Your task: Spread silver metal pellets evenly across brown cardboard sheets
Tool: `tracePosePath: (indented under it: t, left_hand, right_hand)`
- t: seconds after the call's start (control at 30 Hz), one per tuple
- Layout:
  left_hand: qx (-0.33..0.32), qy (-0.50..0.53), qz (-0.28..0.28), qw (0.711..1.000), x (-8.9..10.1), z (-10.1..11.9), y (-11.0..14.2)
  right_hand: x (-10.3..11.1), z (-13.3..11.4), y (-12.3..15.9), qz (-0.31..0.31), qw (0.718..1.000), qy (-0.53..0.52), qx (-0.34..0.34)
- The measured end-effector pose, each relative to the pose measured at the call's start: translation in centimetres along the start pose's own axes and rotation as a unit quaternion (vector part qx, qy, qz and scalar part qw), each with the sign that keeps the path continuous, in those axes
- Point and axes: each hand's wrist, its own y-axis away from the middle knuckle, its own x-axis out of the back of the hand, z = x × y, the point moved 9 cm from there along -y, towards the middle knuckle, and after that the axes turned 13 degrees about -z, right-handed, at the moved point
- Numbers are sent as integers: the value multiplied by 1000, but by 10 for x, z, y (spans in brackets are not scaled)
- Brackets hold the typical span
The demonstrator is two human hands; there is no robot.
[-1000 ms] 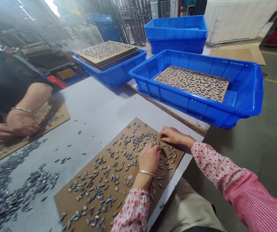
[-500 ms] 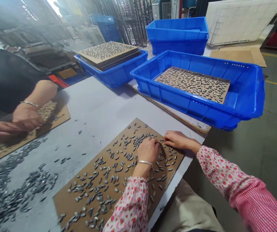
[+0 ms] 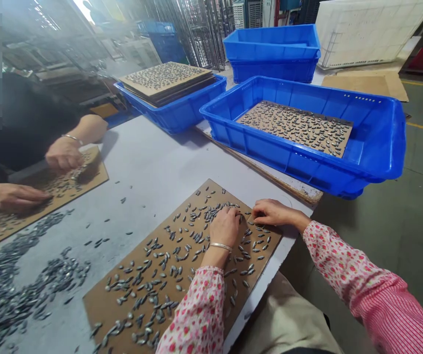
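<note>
A brown cardboard sheet [image 3: 130, 309] lies on the grey table [image 3: 152, 167] in front of me, strewn with several small dark metal pieces [image 3: 152, 275]. My left hand [image 3: 225, 227] rests knuckles-up on the sheet's far end, fingers curled down among the pieces. My right hand [image 3: 270, 212] lies beside it at the sheet's right corner, fingers pressed together on the pieces; what they pinch is too small to name.
A blue crate [image 3: 377, 142] holding a filled sheet stands ahead right, two more crates [image 3: 182, 110] behind. A co-worker's hands [image 3: 62, 153] work another sheet at left. Loose pieces [image 3: 15, 290] are heaped on the table at lower left.
My left hand slid a little up and left along the sheet; my right hand shifted slightly right. The co-worker's far hand moved up and right over their sheet.
</note>
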Motion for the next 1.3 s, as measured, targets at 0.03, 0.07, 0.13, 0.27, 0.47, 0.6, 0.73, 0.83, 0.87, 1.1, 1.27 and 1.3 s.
tracePosePath:
  t: [0.03,0.07,0.13,0.27,0.47,0.6,0.73,0.83,0.87,1.1,1.27,1.3]
  left_hand:
    - [0,8,8,1000,1,0,2]
    - [0,16,16,1000,2,-1,3]
    - [-2,27,28,999,3,-1,6]
    - [-9,31,23,999,0,0,7]
    - [-11,19,35,999,1,1,9]
    - [-7,29,42,999,2,1,11]
    - [2,13,35,999,-1,0,7]
    - [-2,26,43,999,-2,-2,8]
    - [-3,37,45,998,-2,-4,10]
    - [-30,48,-33,998,-9,0,42]
    - [-29,-12,-77,997,-14,9,48]
    - [-33,-20,-74,996,-14,11,48]
  right_hand:
    - [0,2,-1,6,1000,-5,-5]
    - [1,4,-2,17,1000,-10,-14]
    - [3,9,-4,47,998,-20,-38]
    - [6,10,-8,90,993,-18,-76]
    - [5,4,-11,95,990,9,-108]
    - [5,0,-10,107,989,1,-98]
    - [9,-6,-9,123,989,-27,-77]
    - [13,-14,-4,121,990,-32,-68]
    - [13,-18,-3,113,991,-26,-60]
    - [-6,-51,7,11,995,97,1]
    - [-14,-59,11,-6,986,169,-4]
    - [-15,-59,11,-10,985,172,-3]
